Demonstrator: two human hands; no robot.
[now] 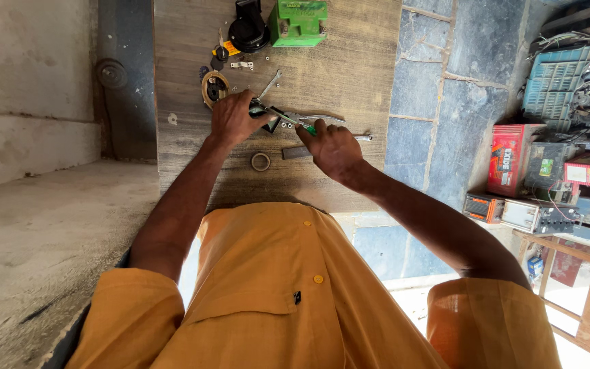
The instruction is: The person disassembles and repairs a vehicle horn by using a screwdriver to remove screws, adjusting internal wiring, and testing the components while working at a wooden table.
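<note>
Bare worktop (pixel 186 164) lies open near the body and along the right edge. Ahead, a ring (pixel 214 87), spanner (pixel 271 84), black part (pixel 248 29) and green box (pixel 298 22) crowd the way; a washer (pixel 260 161) lies between the forearms.

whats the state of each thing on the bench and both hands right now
left hand: closed on a small dark part, pressed to the bench
right hand: closed on a green-handled tool, tip at the dark part
green box: upright, untouched, at the far edge
black round part: standing, untouched
tape roll: lying flat, free
spanner: lying flat, free
wooden bench: littered with small loose parts
</note>
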